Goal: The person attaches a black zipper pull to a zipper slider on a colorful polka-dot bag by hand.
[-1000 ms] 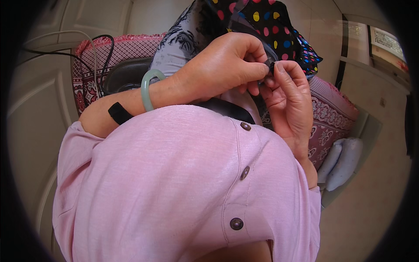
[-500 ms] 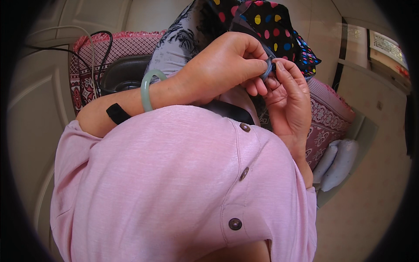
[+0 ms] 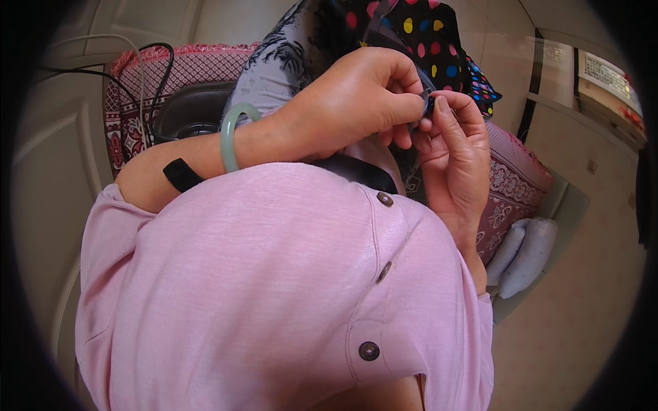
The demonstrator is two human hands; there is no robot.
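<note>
Both hands meet above my lap, closed in pinches. My left hand holds a grey-blue strip between thumb and fingers. Right beside it, the thumb and forefinger of my right hand pinch a small dark piece at the same strip; its exact kind is too small to tell. Behind the fingers, black fabric with coloured polka dots lies over my legs. The strip seems to run along this fabric, though the fingers hide where they join. A pale green bangle circles my left wrist.
I sit on a seat with a red patterned cover. A black moulded object and several cables lie at my left. White cushion-like bundles rest at the right, below a shelf holding papers. Panelled doors stand at left.
Both hands keep their pinches and stay close together. My fingers have shifted slightly, and less of the grey-blue strip shows between them now.
</note>
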